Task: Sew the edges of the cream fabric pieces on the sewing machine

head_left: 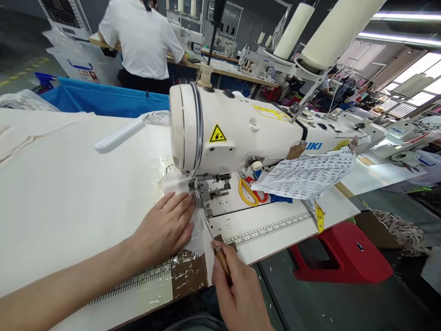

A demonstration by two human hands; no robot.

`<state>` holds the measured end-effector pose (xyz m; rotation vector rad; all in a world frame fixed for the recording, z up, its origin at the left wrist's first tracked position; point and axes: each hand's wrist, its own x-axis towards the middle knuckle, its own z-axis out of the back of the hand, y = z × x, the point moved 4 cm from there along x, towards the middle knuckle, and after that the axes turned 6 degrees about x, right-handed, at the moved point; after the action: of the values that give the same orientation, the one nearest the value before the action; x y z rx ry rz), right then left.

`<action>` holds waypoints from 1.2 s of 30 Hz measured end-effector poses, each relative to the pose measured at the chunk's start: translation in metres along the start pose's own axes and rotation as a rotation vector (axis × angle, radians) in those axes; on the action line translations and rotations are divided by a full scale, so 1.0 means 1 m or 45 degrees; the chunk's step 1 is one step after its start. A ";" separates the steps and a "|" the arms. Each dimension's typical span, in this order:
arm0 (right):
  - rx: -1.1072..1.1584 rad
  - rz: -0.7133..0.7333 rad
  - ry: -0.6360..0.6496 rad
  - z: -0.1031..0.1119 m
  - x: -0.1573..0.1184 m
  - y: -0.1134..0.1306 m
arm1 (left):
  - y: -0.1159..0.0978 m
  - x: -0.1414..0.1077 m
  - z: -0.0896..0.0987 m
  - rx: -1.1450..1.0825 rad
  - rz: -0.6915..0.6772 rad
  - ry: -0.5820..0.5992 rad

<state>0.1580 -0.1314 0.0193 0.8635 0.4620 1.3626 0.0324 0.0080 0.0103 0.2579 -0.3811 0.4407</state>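
Observation:
My left hand [167,225] lies flat, fingers stretched out, on a thin white piece of fabric [174,182] beside the needle area of a white sewing machine [237,124]. Its fingertips come close to the presser foot. In my right hand [241,289] is an awl [222,260], held by its wooden handle near the table's front edge. The awl's thin metal shaft slants up and left toward the presser foot. Where its tip ends is hard to make out. Part of the fabric is hidden under my left hand, and a strip hangs toward the front edge.
Yellow-handled scissors [247,193] and a red-handled pair lie beneath the machine arm, near a printed paper sheet [306,174]. A white plastic handle-like object [120,135] rests behind left. A red stool [347,255] stands at right. Another person [141,39] sits behind a blue bin [106,99].

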 end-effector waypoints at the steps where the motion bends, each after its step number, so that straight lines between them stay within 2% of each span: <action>1: 0.022 -0.034 -0.017 0.003 -0.001 -0.004 | -0.001 -0.001 -0.001 -0.008 0.017 -0.002; 5: 0.074 -0.149 -0.024 0.010 -0.003 -0.014 | -0.005 -0.005 -0.007 -0.005 0.044 0.021; 10: 0.112 -0.147 -0.052 0.009 -0.002 -0.019 | -0.005 -0.008 -0.009 0.016 0.027 0.021; 22: 0.121 -0.233 -0.053 0.008 -0.004 -0.022 | -0.007 0.000 0.008 0.022 -0.024 0.038; 26: 0.196 -0.296 -0.120 0.005 -0.006 -0.022 | -0.007 -0.001 0.009 0.019 -0.028 0.050; 30: 0.314 -0.316 -0.233 0.004 -0.005 -0.018 | -0.008 -0.001 0.009 -0.011 -0.027 0.057; 36: 0.367 -0.224 -0.238 0.002 -0.002 -0.016 | -0.008 -0.002 0.008 -0.022 -0.022 0.059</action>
<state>0.1694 -0.1335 0.0078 1.1473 0.5828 1.0574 0.0323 -0.0026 0.0156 0.2338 -0.3368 0.4258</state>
